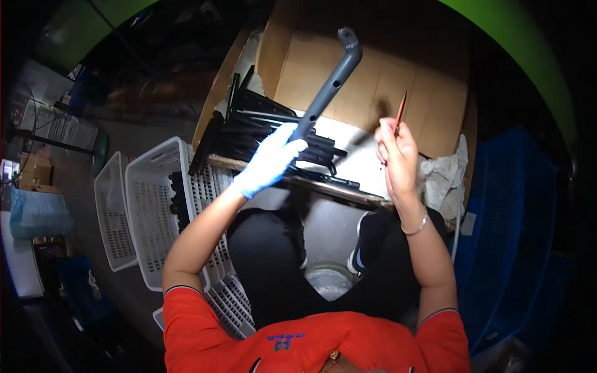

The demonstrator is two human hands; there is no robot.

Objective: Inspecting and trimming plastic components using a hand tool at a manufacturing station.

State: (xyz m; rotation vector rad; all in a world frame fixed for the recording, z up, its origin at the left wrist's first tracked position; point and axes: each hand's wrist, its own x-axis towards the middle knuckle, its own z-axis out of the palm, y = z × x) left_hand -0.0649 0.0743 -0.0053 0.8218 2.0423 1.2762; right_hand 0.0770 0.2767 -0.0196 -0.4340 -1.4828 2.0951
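Observation:
My left hand, in a pale blue-white glove, is closed around the lower end of a dark grey metal tube. The tube slants up and to the right, has holes along its side and ends in a bent, flattened tip. My bare right hand pinches a slim red pointed tool upright, its tip apart from the tube. Under and beside my left hand lies a pile of black metal tubes and brackets in an open cardboard box.
White perforated plastic baskets stand on the left, one with black parts inside. Blue plastic bins rise on the right. Crumpled white wrapping hangs at the box's right edge. My knees are close under the box's near edge.

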